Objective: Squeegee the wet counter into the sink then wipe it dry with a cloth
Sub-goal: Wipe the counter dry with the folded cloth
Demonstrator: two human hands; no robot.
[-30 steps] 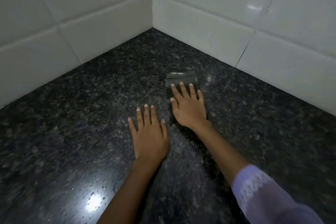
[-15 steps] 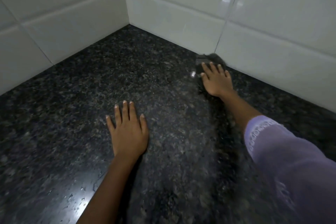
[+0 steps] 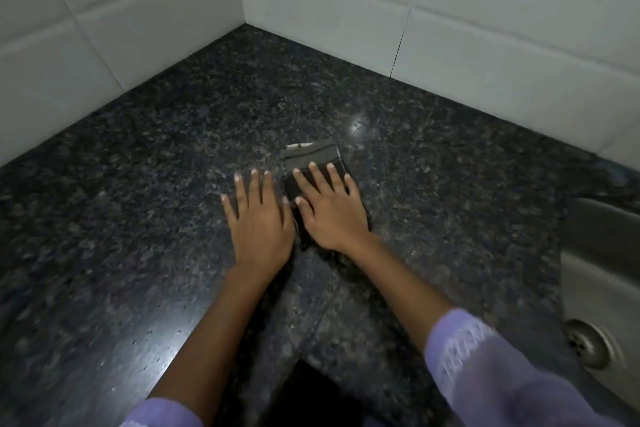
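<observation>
Granite tabletop (image 3: 145, 204): dark and speckled, glossy, with small droplets catching light near the left forearm; it fills the corner under white wall tiles (image 3: 332, 10).
Hidden or cut off: the sink (image 3: 595, 274) is cropped by the right edge, only a grey wall and a round drain (image 3: 588, 343) showing; most of the cloth lies under the right hand; both lilac sleeves (image 3: 485, 364) are blurred and run out of the bottom edge.
Cloth (image 3: 311, 158): dark, folded flat, with pale stripes near its far edge, lying on the tabletop well left of the sink and short of the tiled corner.
Right hand (image 3: 329, 215): palm down on the cloth, fingers (image 3: 313, 172) stretched out and spread, pressing flat, not curled around anything.
Left hand (image 3: 258, 225): just left of the cloth, flat on bare granite, fingers straight and slightly fanned, holding nothing; its thumb lies close to the cloth's edge, though contact cannot be told.
Writing or labels: none can be read; a small pale tag-like strip at the cloth's far edge is too small to make out.
</observation>
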